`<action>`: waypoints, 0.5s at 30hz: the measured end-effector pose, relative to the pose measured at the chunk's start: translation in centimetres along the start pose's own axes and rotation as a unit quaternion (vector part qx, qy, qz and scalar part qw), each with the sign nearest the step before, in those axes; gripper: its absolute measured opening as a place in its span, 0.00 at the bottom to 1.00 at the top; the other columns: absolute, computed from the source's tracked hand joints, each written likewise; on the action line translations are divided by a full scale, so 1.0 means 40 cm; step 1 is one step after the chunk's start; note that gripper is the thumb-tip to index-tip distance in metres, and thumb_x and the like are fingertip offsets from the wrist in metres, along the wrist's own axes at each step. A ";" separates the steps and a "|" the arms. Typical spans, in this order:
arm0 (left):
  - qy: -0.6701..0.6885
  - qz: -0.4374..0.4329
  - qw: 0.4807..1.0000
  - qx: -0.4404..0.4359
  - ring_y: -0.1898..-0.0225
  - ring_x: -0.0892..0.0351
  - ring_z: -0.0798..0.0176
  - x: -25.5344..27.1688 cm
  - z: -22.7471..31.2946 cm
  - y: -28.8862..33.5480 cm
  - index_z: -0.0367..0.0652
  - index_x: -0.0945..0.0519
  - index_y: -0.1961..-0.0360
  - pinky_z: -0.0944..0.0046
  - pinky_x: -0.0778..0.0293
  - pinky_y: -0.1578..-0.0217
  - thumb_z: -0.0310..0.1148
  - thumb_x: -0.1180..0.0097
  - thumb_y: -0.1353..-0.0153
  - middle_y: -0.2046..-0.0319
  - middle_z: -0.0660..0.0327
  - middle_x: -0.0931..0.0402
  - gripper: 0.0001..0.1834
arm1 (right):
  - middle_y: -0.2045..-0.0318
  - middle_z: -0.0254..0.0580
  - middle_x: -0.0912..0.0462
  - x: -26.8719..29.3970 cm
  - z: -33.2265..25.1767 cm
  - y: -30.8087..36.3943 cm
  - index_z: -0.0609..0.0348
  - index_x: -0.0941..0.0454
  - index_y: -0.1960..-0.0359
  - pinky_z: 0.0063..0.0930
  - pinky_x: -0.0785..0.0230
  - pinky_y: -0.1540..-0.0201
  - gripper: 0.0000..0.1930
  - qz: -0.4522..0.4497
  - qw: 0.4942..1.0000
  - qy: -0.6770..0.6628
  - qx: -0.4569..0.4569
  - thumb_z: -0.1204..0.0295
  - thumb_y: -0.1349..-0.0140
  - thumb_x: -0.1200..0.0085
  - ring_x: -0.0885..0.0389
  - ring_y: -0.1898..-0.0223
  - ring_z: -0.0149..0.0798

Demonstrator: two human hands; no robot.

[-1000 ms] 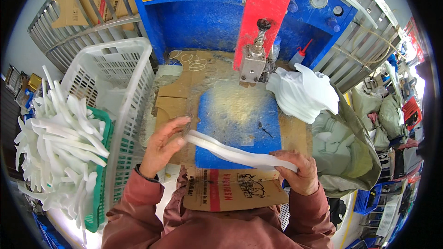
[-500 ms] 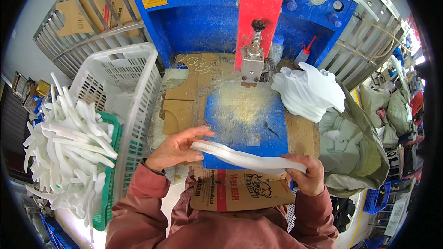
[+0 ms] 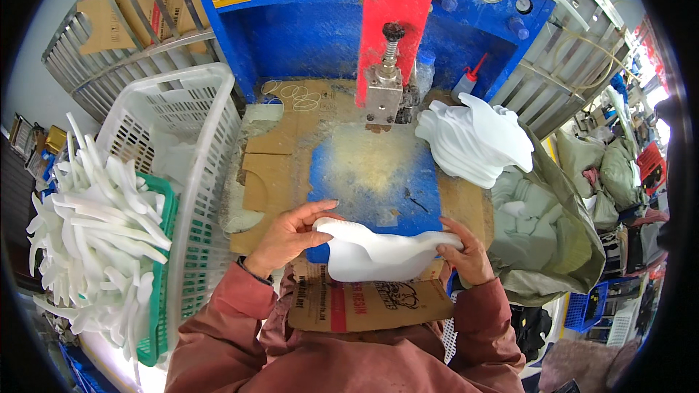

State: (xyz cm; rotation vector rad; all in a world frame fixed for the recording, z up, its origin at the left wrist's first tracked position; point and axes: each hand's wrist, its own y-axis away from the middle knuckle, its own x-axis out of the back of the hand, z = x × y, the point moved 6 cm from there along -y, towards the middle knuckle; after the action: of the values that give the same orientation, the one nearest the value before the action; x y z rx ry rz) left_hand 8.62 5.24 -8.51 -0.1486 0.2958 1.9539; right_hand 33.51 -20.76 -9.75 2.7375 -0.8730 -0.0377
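I hold a white curved foam piece (image 3: 375,253) flat in front of me, over the near edge of a blue mat (image 3: 375,175). My left hand (image 3: 287,236) grips its left end with fingers curled over the top. My right hand (image 3: 466,255) grips its right end. Beyond the mat stands a blue and red press machine with a metal head (image 3: 384,94) above the mat's far end.
A stack of white foam pieces (image 3: 473,138) lies right of the mat. A white plastic basket (image 3: 186,145) stands to the left, next to a green crate (image 3: 160,262) piled with white strips (image 3: 91,233). An olive sack (image 3: 553,240) of white scraps is at right. Cardboard (image 3: 371,306) lies on my lap.
The white piece has turned from edge-on to broad side up and come closer to me. Both hands shifted their grip along its ends.
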 end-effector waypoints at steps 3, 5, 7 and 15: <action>0.017 0.006 1.000 0.006 0.41 0.20 0.66 -0.009 -0.014 -0.004 0.39 0.29 0.27 0.65 0.23 0.40 0.20 0.39 0.30 0.40 0.56 0.19 0.31 | 0.50 0.48 0.15 0.000 -0.116 0.010 0.63 0.19 0.42 0.35 0.22 0.45 0.21 0.101 0.945 0.279 0.135 0.78 0.37 0.33 0.15 0.50 0.44; 0.004 0.025 1.000 0.003 0.43 0.19 0.68 -0.021 -0.018 -0.003 0.39 0.27 0.28 0.66 0.22 0.42 0.20 0.39 0.30 0.42 0.58 0.18 0.29 | 0.48 0.54 0.16 -0.031 -0.192 0.033 0.62 0.18 0.43 0.39 0.20 0.45 0.22 0.168 0.892 0.365 0.207 0.76 0.41 0.31 0.15 0.50 0.56; -0.019 0.043 0.999 0.014 0.46 0.18 0.70 -0.035 -0.022 -0.002 0.38 0.26 0.30 0.67 0.20 0.44 0.20 0.39 0.30 0.44 0.60 0.17 0.27 | 0.48 0.53 0.16 -0.144 -0.228 0.044 0.61 0.17 0.44 0.41 0.20 0.46 0.21 0.104 0.866 0.386 0.301 0.75 0.41 0.31 0.14 0.51 0.53; -0.016 0.019 1.000 0.017 0.53 0.18 0.73 -0.066 -0.002 0.035 0.38 0.24 0.31 0.68 0.19 0.51 0.22 0.37 0.29 0.48 0.64 0.16 0.26 | 0.49 0.44 0.14 -0.392 -0.235 0.019 0.58 0.18 0.48 0.38 0.21 0.57 0.21 0.002 0.829 0.356 0.431 0.75 0.43 0.29 0.14 0.59 0.46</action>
State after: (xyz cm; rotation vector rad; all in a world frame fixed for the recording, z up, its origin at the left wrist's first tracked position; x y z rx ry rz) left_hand 8.37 2.35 -7.74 -0.0897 0.3133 1.9857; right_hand 21.23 -10.07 -1.36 3.0285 -0.7501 1.6353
